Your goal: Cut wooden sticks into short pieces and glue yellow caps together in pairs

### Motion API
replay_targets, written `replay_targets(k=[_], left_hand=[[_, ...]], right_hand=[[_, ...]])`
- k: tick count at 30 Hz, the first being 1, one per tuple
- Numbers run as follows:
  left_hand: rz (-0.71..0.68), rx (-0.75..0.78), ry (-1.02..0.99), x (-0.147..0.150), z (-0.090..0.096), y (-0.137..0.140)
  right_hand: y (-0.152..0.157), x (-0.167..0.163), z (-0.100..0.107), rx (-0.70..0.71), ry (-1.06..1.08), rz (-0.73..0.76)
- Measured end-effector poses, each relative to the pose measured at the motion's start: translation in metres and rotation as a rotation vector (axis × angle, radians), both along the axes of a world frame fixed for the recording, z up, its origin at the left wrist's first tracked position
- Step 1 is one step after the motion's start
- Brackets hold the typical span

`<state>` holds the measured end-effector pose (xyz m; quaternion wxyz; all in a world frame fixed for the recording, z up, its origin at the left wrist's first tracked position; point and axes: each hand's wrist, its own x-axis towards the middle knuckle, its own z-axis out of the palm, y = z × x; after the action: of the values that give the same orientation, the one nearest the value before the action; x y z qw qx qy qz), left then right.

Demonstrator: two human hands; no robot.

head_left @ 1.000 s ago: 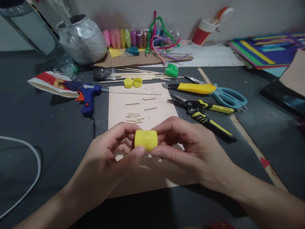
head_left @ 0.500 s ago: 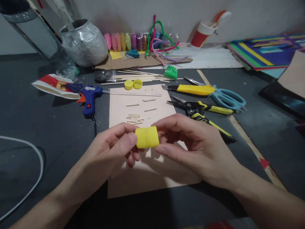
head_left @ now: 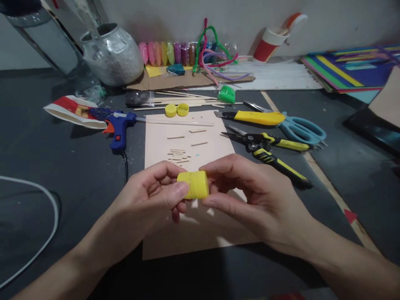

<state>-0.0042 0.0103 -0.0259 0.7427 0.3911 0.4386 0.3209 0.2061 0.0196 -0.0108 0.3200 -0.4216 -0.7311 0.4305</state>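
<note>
A small yellow plastic cylinder (head_left: 197, 184), with a seam around its middle like two bottle caps joined, lies sideways between my hands. My left hand (head_left: 159, 189) grips its left end, thumb on the near side and fingers behind. At the right end, my right hand (head_left: 246, 191) pinches it between thumb and index finger. Below the hands is a sheet of pale paper (head_left: 162, 241). On that paper, just beyond the cylinder, lie several short cut sticks (head_left: 178, 156). Two more yellow caps (head_left: 171, 110) rest at the sheet's far edge.
A blue glue gun (head_left: 118, 127) on a red-and-white piece lies left. At right are a yellow utility knife (head_left: 261, 118), blue scissors (head_left: 303, 129) and black-yellow pliers (head_left: 278, 164). Behind stand a silver pot (head_left: 115, 58), clay packets (head_left: 156, 54) and a red-white cup (head_left: 268, 46).
The yellow cylinder has turned slightly and come a little lower, showing more of its right end face. My left thumb has slid further over it. The view has shifted slightly.
</note>
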Motion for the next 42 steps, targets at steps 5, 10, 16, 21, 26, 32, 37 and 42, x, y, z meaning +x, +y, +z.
replay_targets(k=[5,10,16,21,26,32,37,42], left_hand=[[-0.011,0.000,-0.009,-0.001,0.001,-0.001],[0.027,0.023,0.053,0.002,0.005,-0.002],[0.064,0.016,0.063,0.005,0.006,-0.002],[0.051,0.034,0.060,0.004,0.006,-0.002],[0.109,-0.007,0.099,0.008,0.013,-0.004],[0.096,-0.005,0.096,0.009,0.016,-0.005],[0.084,0.008,0.093,0.005,0.012,-0.002],[0.104,0.072,0.130,0.002,0.014,-0.003]], right_hand=[[0.000,0.001,0.001,0.045,-0.050,-0.002],[0.000,0.000,0.003,0.024,-0.034,0.011],[0.001,0.000,0.002,0.118,-0.075,0.080],[0.002,0.002,0.001,0.143,-0.061,0.118],[0.002,0.002,-0.003,0.160,-0.091,0.138],[0.001,0.001,-0.005,0.179,-0.097,0.133],[0.000,0.001,-0.001,0.158,-0.118,0.105],[0.001,0.002,0.002,0.152,-0.094,0.041]])
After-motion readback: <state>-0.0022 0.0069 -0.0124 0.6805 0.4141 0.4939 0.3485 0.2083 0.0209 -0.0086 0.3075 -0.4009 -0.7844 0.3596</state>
